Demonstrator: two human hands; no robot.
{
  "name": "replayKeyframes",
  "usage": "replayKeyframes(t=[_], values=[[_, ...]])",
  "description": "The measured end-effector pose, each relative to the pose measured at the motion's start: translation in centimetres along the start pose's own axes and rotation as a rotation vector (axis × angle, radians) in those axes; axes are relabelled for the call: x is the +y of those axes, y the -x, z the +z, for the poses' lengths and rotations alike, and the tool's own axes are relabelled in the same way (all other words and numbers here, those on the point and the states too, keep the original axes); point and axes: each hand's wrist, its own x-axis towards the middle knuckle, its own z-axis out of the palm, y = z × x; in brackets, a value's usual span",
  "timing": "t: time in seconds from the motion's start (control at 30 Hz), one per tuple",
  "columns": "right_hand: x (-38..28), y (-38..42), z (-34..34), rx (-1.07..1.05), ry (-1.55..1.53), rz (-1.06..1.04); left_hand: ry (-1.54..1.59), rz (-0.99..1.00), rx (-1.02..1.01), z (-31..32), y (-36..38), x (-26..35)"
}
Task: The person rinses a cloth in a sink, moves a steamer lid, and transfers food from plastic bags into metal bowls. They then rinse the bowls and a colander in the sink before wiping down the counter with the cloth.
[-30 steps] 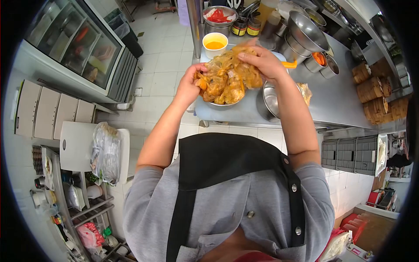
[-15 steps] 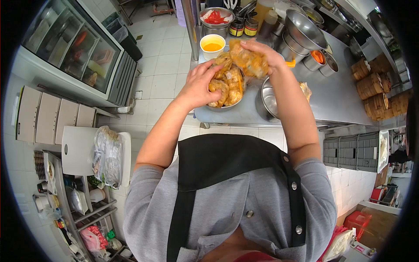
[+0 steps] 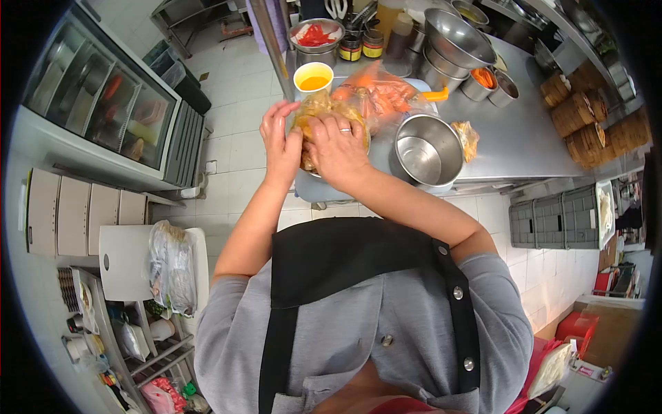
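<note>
Clear plastic bags of yellow-brown food (image 3: pixel 318 107) are heaped in a round metal bowl, mostly hidden under them and my hands. My right hand (image 3: pixel 339 148), with a ring on one finger, lies on top of the heap, its fingers spread over the plastic. On the heap's left side stands my left hand (image 3: pixel 279 145), fingers apart and thumb toward the bags. Just behind is a white tub of orange-yellow liquid (image 3: pixel 314 77). To the right lies a clear bag of orange-red pieces (image 3: pixel 379 96), with a deep metal pot (image 3: pixel 427 152) in front of it.
A small bag of food (image 3: pixel 467 140) sits right of the pot. A yellow handle (image 3: pixel 435 95) sticks out behind it. Sauce jars (image 3: pixel 362 46), a bowl of red strips (image 3: pixel 316 34), stacked metal bowls (image 3: pixel 458 38) and bamboo steamers (image 3: pixel 579 114) stand along the steel counter (image 3: pixel 510 141).
My right hand has lowered the lifted bag onto the heap and moved left. My left hand has shifted to the heap's left side. The orange-red bag and pot now show more fully.
</note>
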Motion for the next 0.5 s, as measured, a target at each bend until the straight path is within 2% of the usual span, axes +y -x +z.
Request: replayKeyframes(t=[0.03, 0.07, 0.1, 0.13, 0.2, 0.27, 0.33, 0.37, 0.4, 0.43, 0.5], values=[[0.1, 0.2, 0.1, 0.003, 0.0, 0.016, -0.05, 0.125, -0.007, 0.0, -0.6, 0.2], [0.2, 0.4, 0.1, 0.046, 0.019, -0.028, 0.058, 0.09, -0.129, 0.6, -0.9, -0.3], [0.4, 0.4, 0.1, 0.089, 0.039, -0.077, 0.06, 0.094, -0.137, 0.9, -0.7, -0.5], [0.8, 0.5, 0.2, 0.091, 0.04, -0.071, 0.117, 0.017, -0.18, 1.2, -0.5, -0.6], [1.5, 0.6, 0.1, 0.035, -0.02, -0.115, 0.173, -0.06, -0.22, 1.4, -0.4, -0.4], [1.9, 0.9, -1.4, -0.023, -0.075, -0.107, 0.04, -0.071, -0.301, 0.9, -0.8, -0.3], [3.4, 0.7, -3.0, -0.077, -0.129, -0.109, -0.045, -0.083, -0.274, 0.2, -2.0, -0.1], [4.8, 0.4, -3.4, -0.134, -0.251, -0.046, -0.121, -0.112, -0.248, -0.1, -2.3, 0.0], [5.8, 0.2, -3.7, -0.196, -0.374, 0.021, -0.032, 0.018, -0.184, 0.1, -3.0, -0.2], [6.4, 0.1, -3.7, -0.207, -0.382, 0.021, -0.036, 0.006, -0.185, 0.4, -3.2, -0.4], [7.2, -0.5, -3.9, -0.277, -0.489, 0.032, 0.004, 0.16, -0.314, 1.4, -3.7, -0.3]])
